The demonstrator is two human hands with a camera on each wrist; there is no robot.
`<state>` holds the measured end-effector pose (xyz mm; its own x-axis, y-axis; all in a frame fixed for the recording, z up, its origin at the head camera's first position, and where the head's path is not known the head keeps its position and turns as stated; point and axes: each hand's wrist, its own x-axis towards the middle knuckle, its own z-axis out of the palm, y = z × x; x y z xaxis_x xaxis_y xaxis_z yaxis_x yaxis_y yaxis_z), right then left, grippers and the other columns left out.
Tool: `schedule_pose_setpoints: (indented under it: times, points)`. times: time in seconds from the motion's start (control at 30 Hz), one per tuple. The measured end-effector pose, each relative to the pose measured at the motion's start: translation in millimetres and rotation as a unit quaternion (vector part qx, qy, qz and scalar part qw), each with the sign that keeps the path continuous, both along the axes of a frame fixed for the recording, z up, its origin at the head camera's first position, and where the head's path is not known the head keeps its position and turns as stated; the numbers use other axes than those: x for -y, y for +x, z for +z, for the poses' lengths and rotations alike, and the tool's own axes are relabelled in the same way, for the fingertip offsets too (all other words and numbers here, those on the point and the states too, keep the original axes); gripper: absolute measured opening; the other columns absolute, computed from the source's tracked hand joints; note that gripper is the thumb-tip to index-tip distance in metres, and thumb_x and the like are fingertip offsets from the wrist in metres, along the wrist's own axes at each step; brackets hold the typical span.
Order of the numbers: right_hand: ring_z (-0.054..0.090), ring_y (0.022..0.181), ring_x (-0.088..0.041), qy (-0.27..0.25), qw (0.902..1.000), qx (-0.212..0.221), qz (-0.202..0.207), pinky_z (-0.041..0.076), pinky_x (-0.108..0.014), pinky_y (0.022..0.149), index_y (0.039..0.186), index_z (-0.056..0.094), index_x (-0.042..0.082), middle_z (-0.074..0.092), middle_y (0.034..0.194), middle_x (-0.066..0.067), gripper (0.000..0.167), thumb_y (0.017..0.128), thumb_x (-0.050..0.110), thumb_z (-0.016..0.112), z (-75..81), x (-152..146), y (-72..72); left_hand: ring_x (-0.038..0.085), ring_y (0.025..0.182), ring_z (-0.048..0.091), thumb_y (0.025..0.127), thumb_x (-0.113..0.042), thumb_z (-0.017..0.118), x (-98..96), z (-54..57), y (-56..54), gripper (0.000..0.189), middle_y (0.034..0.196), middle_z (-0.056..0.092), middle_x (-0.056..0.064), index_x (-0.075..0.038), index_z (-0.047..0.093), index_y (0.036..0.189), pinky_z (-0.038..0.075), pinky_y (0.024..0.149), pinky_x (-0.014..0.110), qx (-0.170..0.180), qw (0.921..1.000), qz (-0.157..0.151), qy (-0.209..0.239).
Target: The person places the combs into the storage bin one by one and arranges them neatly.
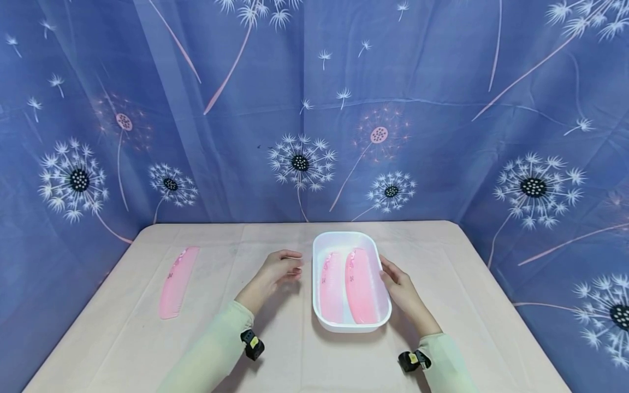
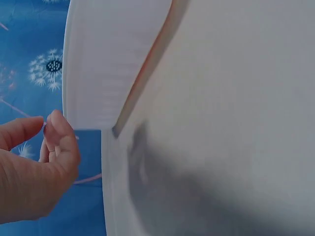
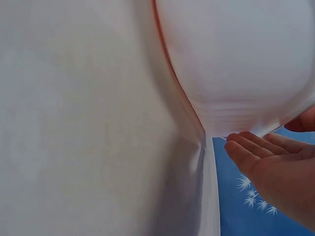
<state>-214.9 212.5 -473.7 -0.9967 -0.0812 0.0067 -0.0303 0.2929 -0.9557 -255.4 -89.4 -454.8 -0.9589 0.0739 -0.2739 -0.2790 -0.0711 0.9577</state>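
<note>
A white plastic box (image 1: 351, 328) with rounded corners stands on the table, and two pink combs (image 1: 362, 289) lie side by side inside it. My right hand (image 1: 405, 295) pinches the box's right rim, thumb at the edge and fingers against the outer wall. In the right wrist view those fingers (image 3: 263, 152) lie along the box's side. My left hand (image 1: 275, 273) is just left of the box with loosely bent fingers and holds nothing. A third pink comb (image 1: 178, 284) lies on the table at the left, teeth facing right.
A pale cloth covers the table (image 1: 226, 349). Blue curtains (image 1: 344, 180) with a dandelion print hang behind the table and along both sides. Each wrist wears a small black camera (image 1: 253, 345) on a strap, over light sleeves.
</note>
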Motion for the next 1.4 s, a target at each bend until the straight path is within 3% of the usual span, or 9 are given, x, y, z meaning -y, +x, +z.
schedule_pose_setpoints:
  times: [0.13, 0.53, 0.77, 1.1, 1.27, 1.4]
  points:
    - [0.037, 0.135, -0.038, -0.005, 1.0, -0.001, 0.002, 0.032, -0.042, 0.11, 0.147, 0.032, 0.0, 0.038, 0.145, -0.026, 0.047, 0.102, 0.009, 0.043, 0.2, 0.3, -0.1, 0.013, 0.065, 0.06, 0.089, 0.003, 0.06, 13.4, 0.7, -0.5, 0.035, 0.089, 0.062, 0.012, 0.013, 0.053, 0.122, 0.056, 0.063, 0.022, -0.006, 0.9999, 0.009, -0.006]
    - [0.038, 0.133, -0.04, 0.001, 1.0, -0.003, -0.005, 0.034, -0.044, 0.109, 0.146, 0.032, -0.002, 0.038, 0.144, -0.028, 0.048, 0.101, 0.008, 0.044, -1.9, 1.2, 0.3, 0.013, 0.077, 0.062, 0.091, -0.002, 0.06, 59.2, 3.6, 2.4, 0.039, 0.095, 0.059, 0.006, 0.011, 0.049, 0.127, 0.056, 0.073, 0.023, -0.018, 0.9989, 0.044, -0.006]
    - [0.037, 0.134, -0.038, -0.001, 1.0, -0.002, -0.002, 0.033, -0.043, 0.11, 0.147, 0.032, -0.001, 0.038, 0.145, -0.027, 0.048, 0.102, 0.008, 0.043, -1.0, 0.0, 0.3, 0.01, 0.074, 0.061, 0.093, 0.002, 0.055, 84.7, 4.0, 5.8, 0.038, 0.09, 0.06, 0.001, 0.014, 0.045, 0.127, 0.056, 0.073, 0.021, -0.053, 0.9959, 0.071, 0.021]
    - [0.037, 0.134, -0.038, -0.006, 1.0, -0.003, -0.004, 0.032, -0.042, 0.11, 0.147, 0.032, -0.002, 0.038, 0.145, -0.027, 0.047, 0.102, 0.009, 0.042, 1.9, 1.0, 2.0, 0.007, 0.081, 0.064, 0.095, 0.0, 0.055, 126.8, 5.4, 16.1, 0.034, 0.089, 0.065, -0.005, 0.007, 0.047, 0.127, 0.054, 0.082, 0.021, -0.065, 0.9915, 0.102, 0.048]
    - [0.037, 0.134, -0.039, 0.0, 1.0, -0.004, -0.003, 0.032, -0.043, 0.11, 0.147, 0.031, -0.002, 0.037, 0.145, -0.028, 0.047, 0.102, 0.009, 0.042, 1.2, 1.4, 2.2, 0.006, 0.083, 0.065, 0.095, 0.002, 0.053, 147.7, 6.1, 22.0, 0.039, 0.087, 0.066, -0.008, 0.011, 0.042, 0.132, 0.053, 0.083, 0.02, -0.076, 0.9886, 0.118, 0.054]
    - [0.036, 0.135, -0.039, -0.001, 1.0, -0.003, 0.002, 0.031, -0.043, 0.111, 0.148, 0.03, -0.002, 0.036, 0.145, -0.028, 0.048, 0.103, 0.009, 0.041, 0.9, 1.1, 2.6, 0.005, 0.082, 0.065, 0.094, 0.004, 0.053, 162.7, 6.2, 26.0, 0.033, 0.087, 0.067, -0.008, 0.006, 0.048, 0.127, 0.053, 0.082, 0.019, -0.085, 0.9854, 0.131, 0.067]
